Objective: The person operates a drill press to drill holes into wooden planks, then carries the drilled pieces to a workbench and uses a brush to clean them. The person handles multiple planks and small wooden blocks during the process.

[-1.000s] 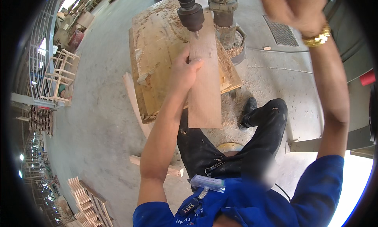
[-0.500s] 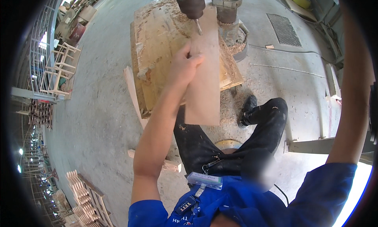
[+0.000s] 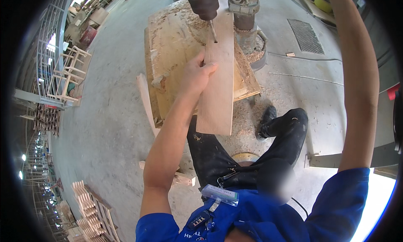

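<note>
From where I stand, the biggest thing here is the worn, yellowish wooden worktable (image 3: 172,40) at the upper middle of the frame, strewn with brown shavings (image 3: 189,19). Up the right side goes the person's bare right forearm (image 3: 362,70); its hand is past the top edge, so I cannot tell whether it is gripping anything.

On the table's right part lies a long, flat, pale wooden board (image 3: 216,99), running from the top centre down to mid-frame, its near end jutting past the table edge above the dark trousers (image 3: 210,151). I'd judge it stiff and moderately light, hard to break, though the smooth face could slide or swivel if held loosely. The long edges look like the best place to take hold, thumb on top and fingers wrapped below.

That is much how the left hand (image 3: 198,74) has it: closed on the left edge near the middle, thumb flat on the upper face. Just above the hand is the dark, round metal drill chuck (image 3: 203,6), and smallest, its thin steel bit (image 3: 213,30) points at the board's far part; whether the tip touches, I can't tell.
</note>
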Demonstrator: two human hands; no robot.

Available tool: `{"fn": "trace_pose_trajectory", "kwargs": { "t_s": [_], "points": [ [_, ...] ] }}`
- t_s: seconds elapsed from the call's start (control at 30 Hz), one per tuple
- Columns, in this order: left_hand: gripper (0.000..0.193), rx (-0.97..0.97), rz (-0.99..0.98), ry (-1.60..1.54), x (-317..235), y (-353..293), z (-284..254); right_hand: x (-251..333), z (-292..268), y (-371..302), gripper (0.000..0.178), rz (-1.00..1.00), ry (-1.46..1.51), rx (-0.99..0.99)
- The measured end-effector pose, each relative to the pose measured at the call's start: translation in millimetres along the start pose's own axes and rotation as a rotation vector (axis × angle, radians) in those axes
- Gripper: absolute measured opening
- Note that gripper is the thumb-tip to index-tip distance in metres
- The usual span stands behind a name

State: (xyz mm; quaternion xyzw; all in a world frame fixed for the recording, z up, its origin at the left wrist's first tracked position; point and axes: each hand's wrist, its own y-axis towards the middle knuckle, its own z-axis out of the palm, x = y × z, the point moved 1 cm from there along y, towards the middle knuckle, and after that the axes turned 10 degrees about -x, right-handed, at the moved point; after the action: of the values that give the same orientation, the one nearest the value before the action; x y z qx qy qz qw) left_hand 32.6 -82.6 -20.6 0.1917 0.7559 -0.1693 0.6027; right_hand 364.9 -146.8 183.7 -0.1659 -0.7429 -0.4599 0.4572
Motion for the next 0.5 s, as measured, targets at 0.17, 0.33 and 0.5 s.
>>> {"fn": "trace_pose_trajectory", "kwargs": {
  "t_s": [0.17,0.33,0.5],
  "points": [
    [0.052,0.04,0.053,0.001,1.6,-0.9,1.7,-57.6,26.5,-76.6,0.019,0.143,0.56,0.045],
    [0.082,-0.041,0.347,0.97,-21.3,-44.4,7.8,-7.1,71.9,-193.8,0.019,0.595,1.234,0.027],
    [0.092,0.114,0.187,1.104,-39.6,-61.8,-1.5,3.6,75.0,-201.5,0.021,0.579,1.341,0.027]
  ]
}}
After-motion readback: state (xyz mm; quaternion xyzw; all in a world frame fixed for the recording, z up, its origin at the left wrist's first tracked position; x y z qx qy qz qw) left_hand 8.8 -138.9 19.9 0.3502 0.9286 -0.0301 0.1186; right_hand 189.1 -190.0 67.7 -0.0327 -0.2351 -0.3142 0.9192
